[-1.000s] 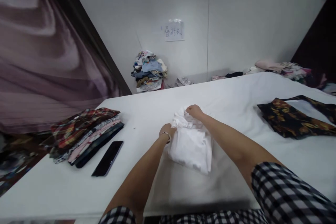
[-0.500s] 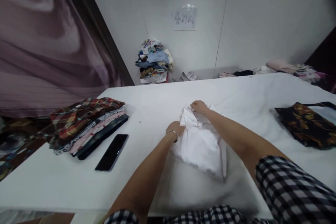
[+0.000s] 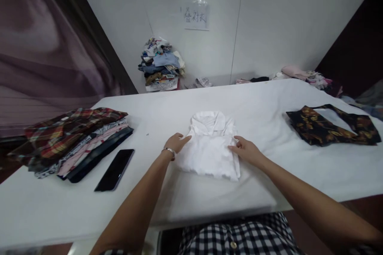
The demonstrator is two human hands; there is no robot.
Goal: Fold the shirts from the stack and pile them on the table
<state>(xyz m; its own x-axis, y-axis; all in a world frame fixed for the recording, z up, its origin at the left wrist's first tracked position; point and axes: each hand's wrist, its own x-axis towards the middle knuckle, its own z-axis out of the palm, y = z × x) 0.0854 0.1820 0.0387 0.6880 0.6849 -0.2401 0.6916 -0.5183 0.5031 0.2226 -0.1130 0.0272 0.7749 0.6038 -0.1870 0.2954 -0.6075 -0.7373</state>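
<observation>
A white collared shirt (image 3: 206, 155) lies folded on the white-covered table in front of me, its collar pointing away from me. My left hand (image 3: 176, 143), with a bracelet at the wrist, is closed at the shirt's left edge, thumb over the cloth. On the opposite edge, my right hand (image 3: 245, 150) pinches the fabric with the thumb on top. The fingertips under both edges are partly hidden.
Left on the table (image 3: 167, 107) are a stack of folded shirts (image 3: 77, 139), plaid on top, and a black phone (image 3: 115, 170). A dark floral garment (image 3: 332, 125) lies right. Clothes piles (image 3: 163, 65) stand behind the far edge, below a paper sign (image 3: 196, 16).
Both hands have moved from the collar area down to the shirt's side edges and farther apart. The shirt now lies straighter and flatter, its collar showing. The view has shifted right.
</observation>
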